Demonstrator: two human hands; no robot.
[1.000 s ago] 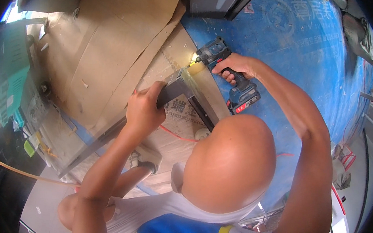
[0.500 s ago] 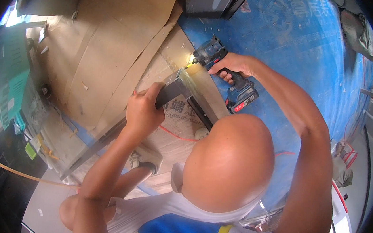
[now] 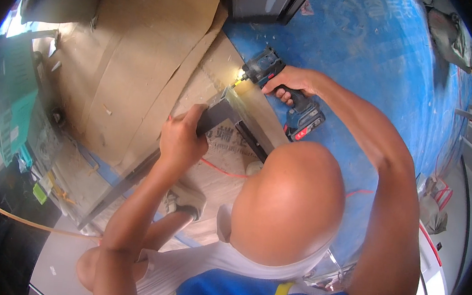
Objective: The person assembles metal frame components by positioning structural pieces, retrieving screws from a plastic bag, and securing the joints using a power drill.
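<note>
A cordless drill driver (image 3: 264, 63), black and dark blue with a red-marked battery, is in my right hand (image 3: 295, 84), whose fingers wrap its handle. Its work light glows, and its yellow bit (image 3: 237, 83) points down-left at the end of a dark grey metal profile (image 3: 221, 116). Whether the tip touches the metal I cannot tell. My left hand (image 3: 183, 136) is closed on the profile a little nearer to me, fingers over its edge. A shorter black bar (image 3: 252, 140) lies beside the profile, partly hidden by my bare knee.
Brown cardboard (image 3: 137, 54) covers the floor at the left, blue sheeting (image 3: 365, 80) the right. A dark framed panel (image 3: 263, 1) stands at the far side. A teal plastic object (image 3: 13, 94) is at far left. A thin red cord (image 3: 222, 171) runs across the floor near my knee.
Both hands keep their grips and places, with the whole view shifted very slightly. The yellow bit shows more plainly at the profile's end.
</note>
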